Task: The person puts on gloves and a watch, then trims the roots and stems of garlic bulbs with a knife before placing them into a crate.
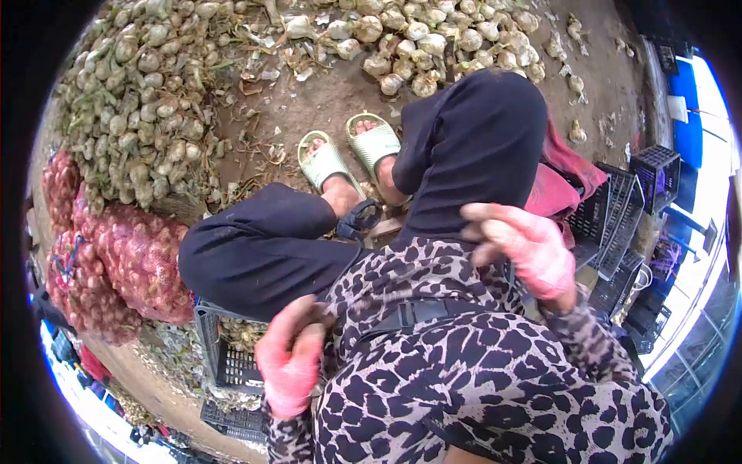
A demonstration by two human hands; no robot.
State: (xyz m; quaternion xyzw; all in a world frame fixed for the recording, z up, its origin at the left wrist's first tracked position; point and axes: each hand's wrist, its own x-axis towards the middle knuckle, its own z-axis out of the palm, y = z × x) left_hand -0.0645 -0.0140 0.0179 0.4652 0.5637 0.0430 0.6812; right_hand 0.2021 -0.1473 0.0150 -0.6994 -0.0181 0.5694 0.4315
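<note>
My left hand (292,359) wears a pink glove with dirty fingertips and hovers beside the left side of my waist, near a black belt (410,313) with a buckle. Its fingers are a little blurred, the thumb apart from them, and nothing shows in it. My right hand (529,251), gloved the same way, is raised over my right thigh. Its fingers are spread and smeared by motion, with nothing visible between them. Between my legs is a black strapped object (359,220) whose kind I cannot make out.
Heaps of garlic bulbs lie at the far left (139,108) and ahead (452,39). Red mesh sacks of garlic (139,251) stand at my left, with a black crate (232,359) below them. More black crates (618,220) and a red cloth (556,182) are at my right.
</note>
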